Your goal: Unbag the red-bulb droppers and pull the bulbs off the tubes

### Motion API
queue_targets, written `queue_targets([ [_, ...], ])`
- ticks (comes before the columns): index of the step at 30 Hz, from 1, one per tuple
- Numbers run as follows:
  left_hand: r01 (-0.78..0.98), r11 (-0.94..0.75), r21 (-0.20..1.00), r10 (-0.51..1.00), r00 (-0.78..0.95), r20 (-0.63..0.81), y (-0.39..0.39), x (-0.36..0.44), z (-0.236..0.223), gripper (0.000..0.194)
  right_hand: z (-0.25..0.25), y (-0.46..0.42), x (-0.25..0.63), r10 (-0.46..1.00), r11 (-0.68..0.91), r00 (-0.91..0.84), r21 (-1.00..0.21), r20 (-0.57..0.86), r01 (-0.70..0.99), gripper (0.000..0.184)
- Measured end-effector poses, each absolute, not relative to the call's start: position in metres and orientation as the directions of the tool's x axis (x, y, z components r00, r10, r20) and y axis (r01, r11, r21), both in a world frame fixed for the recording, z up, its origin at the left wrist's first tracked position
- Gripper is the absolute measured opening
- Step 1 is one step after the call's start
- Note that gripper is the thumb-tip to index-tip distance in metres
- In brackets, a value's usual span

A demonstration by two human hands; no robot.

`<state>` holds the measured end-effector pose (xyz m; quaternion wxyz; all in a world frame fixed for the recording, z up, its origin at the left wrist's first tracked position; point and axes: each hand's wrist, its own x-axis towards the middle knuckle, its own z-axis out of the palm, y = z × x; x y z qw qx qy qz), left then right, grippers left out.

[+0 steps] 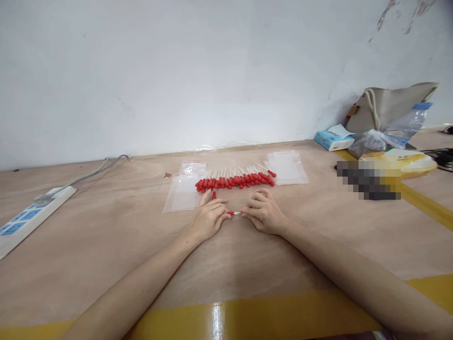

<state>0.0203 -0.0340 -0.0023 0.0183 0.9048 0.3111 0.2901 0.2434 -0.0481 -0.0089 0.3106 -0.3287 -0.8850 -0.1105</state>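
A: Where is the work?

B: One held stick [237,213], red at one end, low over mid-table [233,264], on the near side of a fanned row of red-tipped sticks [235,181]. Left hand [209,217] pinches near the red end, right hand [265,212] the pale shaft. Hands apart, stick bridging them.

A: How best to handle it?

B: My judgement: light pinches, both in line, force along the shaft only, so nothing bends. Exact contact beneath the fingertips: cannot tell.

A: Hazards?

B: A small red piece [214,195] sits by the left fingers, the row just beyond. An outward sweep could scatter both. A left bag [182,194] and right bag [287,168] flank the row.

A: Room?

B: Best toward the body, between the forearms, down to the yellow tape [191,317]. Power strip [53,200] well off left.
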Motion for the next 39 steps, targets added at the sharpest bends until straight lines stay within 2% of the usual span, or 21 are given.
queue_targets([
  [4,0.611,-0.752,0.248,0.631,0.558,0.539,-0.031,0.002,-0.002,0.016,-0.011,-0.046,0.255,0.576,0.706,-0.518,-0.066,0.632,0.705,0.021],
  [8,0.611,-0.714,0.342,0.667,0.445,0.598,-0.030,-0.010,-0.003,0.016,-0.018,-0.039,0.260,0.661,0.620,-0.367,-0.200,0.655,0.759,0.026],
  [11,0.676,-0.620,0.399,0.719,0.285,0.634,-0.027,-0.010,-0.005,0.022,-0.024,-0.033,0.261,0.703,0.557,-0.234,-0.315,0.672,0.769,0.028],
  [14,0.735,-0.516,0.440,0.768,0.170,0.617,-0.021,-0.007,-0.006,0.025,-0.027,-0.028,0.262,0.747,0.468,-0.115,-0.395,0.655,0.791,0.019],
  [18,0.737,-0.468,0.487,0.796,0.113,0.594,-0.010,-0.001,-0.005,0.019,-0.025,-0.025,0.260,0.768,0.431,-0.119,-0.370,0.629,0.823,0.012],
  [22,0.787,-0.444,0.429,0.793,0.122,0.597,-0.001,0.005,-0.006,0.012,-0.020,-0.028,0.254,0.770,0.429,-0.146,-0.335,0.621,0.839,0.013],
  [25,0.793,-0.454,0.405,0.788,0.146,0.598,0.002,0.008,-0.009,0.015,-0.017,-0.032,0.251,0.784,0.422,-0.181,-0.295,0.594,0.857,0.015],
  [31,0.767,-0.452,0.456,0.812,0.143,0.565,-0.005,0.004,-0.010,0.026,-0.014,-0.038,0.251,0.763,0.448,-0.239,-0.225,0.600,0.865,0.023],
  [35,0.817,-0.501,0.286,0.708,0.197,0.678,-0.006,0.008,-0.001,0.025,-0.012,-0.039,0.251,0.768,0.448,-0.238,-0.233,0.594,0.863,0.030],
  [39,0.867,-0.468,0.172,0.700,0.244,0.671,0.004,0.024,0.008,0.022,-0.011,-0.039,0.252,0.782,0.428,-0.220,-0.246,0.584,0.869,0.029],
])
